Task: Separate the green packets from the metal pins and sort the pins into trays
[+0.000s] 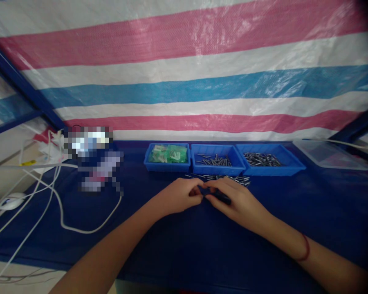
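My left hand (186, 195) and my right hand (231, 198) meet over the middle of the blue table, thumbs and fingers pinched together. Something small and dark (222, 197) shows beneath the right fingers, but its kind is not clear. Whatever the left fingertips pinch is hidden. Just behind both hands lies a loose pile of thin metal rods (241, 179). Beyond it stand three blue bins in a row: the left bin (167, 167) has green packets (173, 154), while the middle bin (217, 168) and right bin (271, 170) hold more thin metal pieces.
White cables (61, 212) loop over the table's left side, by a white mouse-like object (14, 201) and some blurred-out items (101, 171). A clear plastic lid (328, 154) lies at the back right. Striped plastic sheeting (184, 94) hangs behind the table.
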`<control>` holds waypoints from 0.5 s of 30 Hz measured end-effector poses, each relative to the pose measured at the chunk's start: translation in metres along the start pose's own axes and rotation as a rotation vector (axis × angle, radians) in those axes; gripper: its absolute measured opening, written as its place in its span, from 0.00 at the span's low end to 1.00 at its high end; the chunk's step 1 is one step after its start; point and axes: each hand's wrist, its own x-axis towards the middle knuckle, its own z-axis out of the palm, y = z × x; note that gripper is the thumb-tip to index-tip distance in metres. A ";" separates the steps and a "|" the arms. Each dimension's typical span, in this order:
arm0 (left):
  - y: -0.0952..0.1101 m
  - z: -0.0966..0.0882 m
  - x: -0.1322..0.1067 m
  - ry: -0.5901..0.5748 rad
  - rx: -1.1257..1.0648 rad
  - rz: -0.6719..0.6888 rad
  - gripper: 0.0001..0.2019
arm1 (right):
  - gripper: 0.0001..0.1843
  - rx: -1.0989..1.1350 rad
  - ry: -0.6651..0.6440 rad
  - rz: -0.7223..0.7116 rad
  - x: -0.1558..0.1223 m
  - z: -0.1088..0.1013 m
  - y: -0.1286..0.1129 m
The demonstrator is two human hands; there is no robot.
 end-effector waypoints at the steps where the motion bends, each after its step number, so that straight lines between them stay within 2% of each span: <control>1: -0.003 0.002 0.002 0.019 -0.092 -0.008 0.14 | 0.13 0.009 0.024 0.002 0.000 0.000 0.002; 6: -0.015 0.014 0.011 0.065 -0.586 -0.020 0.22 | 0.11 0.047 0.107 -0.081 0.000 -0.003 0.004; 8: -0.016 0.018 0.013 0.069 -0.703 -0.004 0.24 | 0.09 0.094 0.140 -0.085 0.000 -0.005 0.002; 11: -0.015 0.022 0.015 0.103 -0.718 0.045 0.21 | 0.08 0.187 0.192 -0.018 0.001 -0.005 0.000; 15: -0.011 0.023 0.013 0.121 -0.462 0.083 0.14 | 0.05 0.260 0.247 0.110 0.000 -0.003 0.001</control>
